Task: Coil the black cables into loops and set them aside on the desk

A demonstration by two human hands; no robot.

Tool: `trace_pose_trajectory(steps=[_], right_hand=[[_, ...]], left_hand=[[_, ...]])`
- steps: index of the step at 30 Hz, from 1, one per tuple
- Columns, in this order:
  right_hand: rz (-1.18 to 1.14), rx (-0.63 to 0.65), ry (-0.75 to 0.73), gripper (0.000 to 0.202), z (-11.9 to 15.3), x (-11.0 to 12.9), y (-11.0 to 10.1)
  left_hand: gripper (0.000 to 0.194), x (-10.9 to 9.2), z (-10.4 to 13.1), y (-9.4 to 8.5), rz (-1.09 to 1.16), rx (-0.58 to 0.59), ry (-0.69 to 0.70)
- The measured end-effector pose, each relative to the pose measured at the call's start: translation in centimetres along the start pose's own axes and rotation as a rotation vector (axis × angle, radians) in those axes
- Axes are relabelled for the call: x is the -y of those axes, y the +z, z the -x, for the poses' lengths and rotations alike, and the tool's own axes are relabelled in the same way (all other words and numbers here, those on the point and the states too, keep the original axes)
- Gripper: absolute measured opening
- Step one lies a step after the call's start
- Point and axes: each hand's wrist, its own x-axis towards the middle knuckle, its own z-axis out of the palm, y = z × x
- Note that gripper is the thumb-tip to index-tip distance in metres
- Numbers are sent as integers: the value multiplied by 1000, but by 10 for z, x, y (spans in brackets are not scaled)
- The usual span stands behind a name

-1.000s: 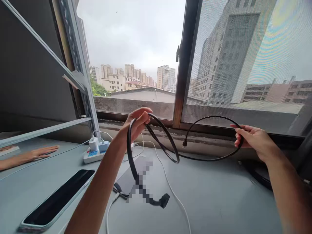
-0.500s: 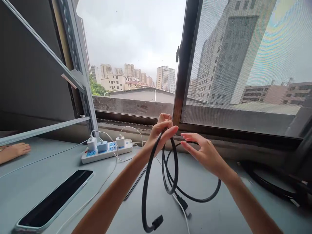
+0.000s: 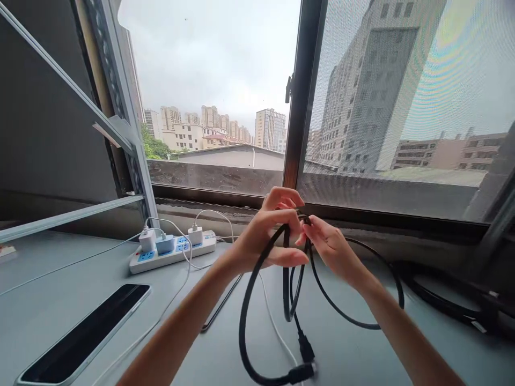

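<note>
A black cable [image 3: 245, 316] hangs in loops from both hands above the grey table. My left hand [image 3: 277, 230] is curled round the top of the loops, with its thumb stretched to the right. Close beside it, my right hand [image 3: 328, 244] pinches the cable at the top of the bundle. Two black connectors dangle low down, one [image 3: 306, 348] pointing down and the other [image 3: 301, 372] lying sideways across its end. A wide loop swings out behind my right wrist.
A white power strip [image 3: 173, 253] with plugged-in chargers lies at the back left. A phone [image 3: 86, 335] is at the front left, and white cords cross the table [image 3: 52, 268]. More black cable [image 3: 438, 300] lies at the right, below the window.
My right hand has moved left and closed on the cable beside my left hand. The loops have shifted right and the connectors have come together. The other person's hand at the left has gone from view.
</note>
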Motion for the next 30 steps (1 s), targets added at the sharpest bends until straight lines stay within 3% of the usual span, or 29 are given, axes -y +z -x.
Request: trace_pose_trajectory(steps=[4,8,11,14,16,19,24,27,30], right_hand=[[-37,-152,56,33,-4,-11,-17],[50,-321,14,30,-6,-15,-29],[143,-381,-22,30,-7,-15,-37],[288,-447,-82,30,-6,-12,-39],[365,-435,-131,27,-4,-7,-34],[413,-349,-174,24,-1,2,-23],[198,-334,-160,21,0,11,-22],[49,-366,-129,20,0,9,-24],[-19,-387,-111,19,-2,6,-22]], left_hand=[[33,8,-1,-22,-229,225,-72],[70,10,2,-32,-216,350,-135],[79,10,5,-41,-226,343,-255],[68,10,5,-46,-165,275,-364],[55,11,3,-39,-82,148,-390],[55,16,1,-19,-56,11,-478],[37,22,2,5,55,89,-567],[45,20,1,6,212,126,-582],[55,18,-1,8,328,80,-625]])
